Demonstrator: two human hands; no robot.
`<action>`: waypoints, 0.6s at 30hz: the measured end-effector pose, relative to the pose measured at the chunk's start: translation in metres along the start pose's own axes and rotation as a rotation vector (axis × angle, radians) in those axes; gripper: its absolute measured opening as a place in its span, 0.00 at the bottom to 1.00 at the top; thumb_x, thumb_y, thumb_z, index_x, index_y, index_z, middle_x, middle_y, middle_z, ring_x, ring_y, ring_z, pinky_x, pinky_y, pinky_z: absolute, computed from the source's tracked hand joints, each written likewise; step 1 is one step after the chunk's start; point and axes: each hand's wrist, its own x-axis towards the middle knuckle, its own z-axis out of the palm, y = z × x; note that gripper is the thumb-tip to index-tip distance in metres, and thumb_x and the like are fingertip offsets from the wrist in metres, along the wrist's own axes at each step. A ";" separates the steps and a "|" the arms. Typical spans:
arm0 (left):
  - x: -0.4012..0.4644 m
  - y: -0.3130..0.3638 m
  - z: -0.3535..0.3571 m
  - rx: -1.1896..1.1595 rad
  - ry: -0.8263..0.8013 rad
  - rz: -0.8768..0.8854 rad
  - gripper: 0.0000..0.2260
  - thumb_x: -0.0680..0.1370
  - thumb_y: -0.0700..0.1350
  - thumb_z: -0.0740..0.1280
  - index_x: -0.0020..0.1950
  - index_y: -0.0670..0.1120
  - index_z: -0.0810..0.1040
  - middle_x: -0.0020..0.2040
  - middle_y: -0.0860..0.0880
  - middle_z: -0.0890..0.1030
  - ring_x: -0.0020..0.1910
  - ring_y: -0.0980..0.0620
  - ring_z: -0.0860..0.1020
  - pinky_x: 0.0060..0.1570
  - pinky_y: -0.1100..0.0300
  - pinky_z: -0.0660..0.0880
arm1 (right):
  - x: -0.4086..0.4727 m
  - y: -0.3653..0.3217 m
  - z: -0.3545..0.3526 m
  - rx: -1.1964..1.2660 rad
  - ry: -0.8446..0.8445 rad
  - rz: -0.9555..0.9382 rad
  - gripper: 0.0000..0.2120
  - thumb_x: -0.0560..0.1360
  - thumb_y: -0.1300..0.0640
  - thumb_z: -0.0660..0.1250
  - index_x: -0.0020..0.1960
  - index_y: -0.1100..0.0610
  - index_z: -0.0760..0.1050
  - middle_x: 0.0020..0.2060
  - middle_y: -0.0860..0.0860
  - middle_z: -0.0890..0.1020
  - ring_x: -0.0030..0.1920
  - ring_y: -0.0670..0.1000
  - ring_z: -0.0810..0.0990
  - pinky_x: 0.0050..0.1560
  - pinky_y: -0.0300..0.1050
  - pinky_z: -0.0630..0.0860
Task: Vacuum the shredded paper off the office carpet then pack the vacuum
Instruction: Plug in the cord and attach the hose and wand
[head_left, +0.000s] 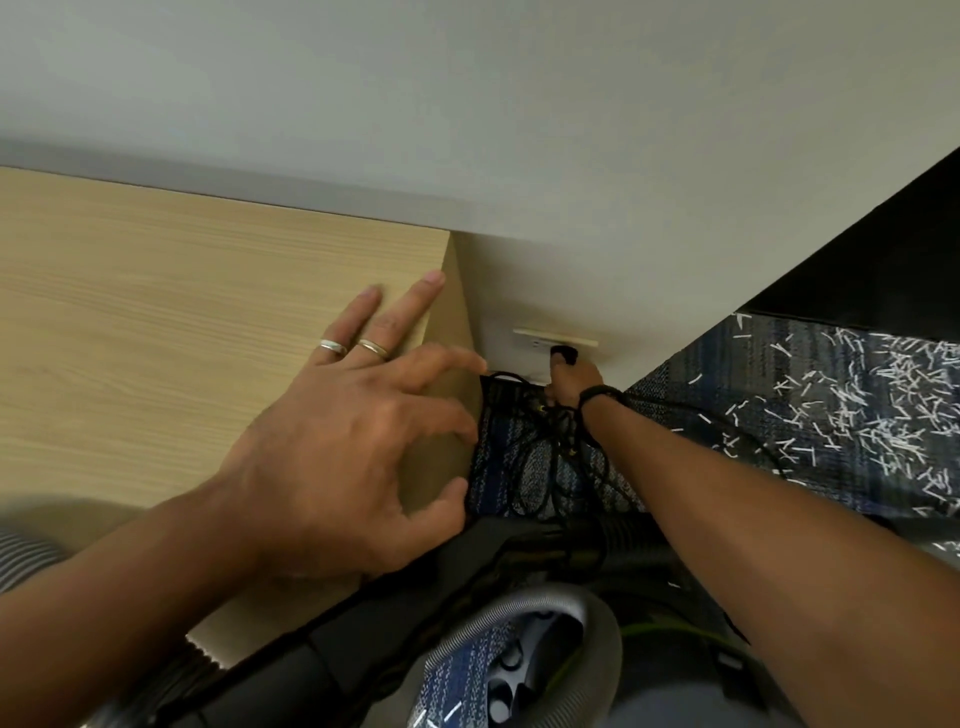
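Fingers of the left hand rest spread on the wooden cabinet at centre frame, while the right hand pinches the black plug at the wall socket, shredded paper at right.

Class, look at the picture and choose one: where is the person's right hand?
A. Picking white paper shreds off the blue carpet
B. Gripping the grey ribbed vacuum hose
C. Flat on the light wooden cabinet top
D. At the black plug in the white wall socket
D: the right hand reaches low to the wall, its fingers on the black plug at the white wall socket.
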 end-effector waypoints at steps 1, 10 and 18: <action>0.000 0.000 0.000 0.003 0.002 0.000 0.12 0.73 0.63 0.69 0.51 0.60 0.85 0.71 0.59 0.75 0.85 0.47 0.47 0.80 0.37 0.51 | -0.004 -0.003 -0.003 0.014 -0.009 0.004 0.14 0.86 0.48 0.55 0.62 0.56 0.71 0.63 0.61 0.80 0.57 0.61 0.80 0.47 0.47 0.75; 0.001 -0.006 0.003 -0.020 0.047 0.013 0.11 0.74 0.61 0.68 0.49 0.59 0.85 0.68 0.59 0.77 0.85 0.49 0.48 0.81 0.39 0.50 | -0.097 -0.020 -0.050 -0.358 -0.339 0.033 0.32 0.80 0.32 0.59 0.65 0.60 0.76 0.47 0.51 0.86 0.41 0.50 0.86 0.51 0.47 0.81; 0.003 0.006 -0.010 0.000 -0.105 -0.079 0.13 0.74 0.64 0.64 0.51 0.62 0.83 0.73 0.55 0.73 0.84 0.50 0.40 0.81 0.41 0.37 | -0.258 0.024 -0.053 -0.670 -0.181 -0.682 0.39 0.78 0.26 0.41 0.37 0.52 0.79 0.26 0.49 0.75 0.29 0.48 0.76 0.32 0.45 0.69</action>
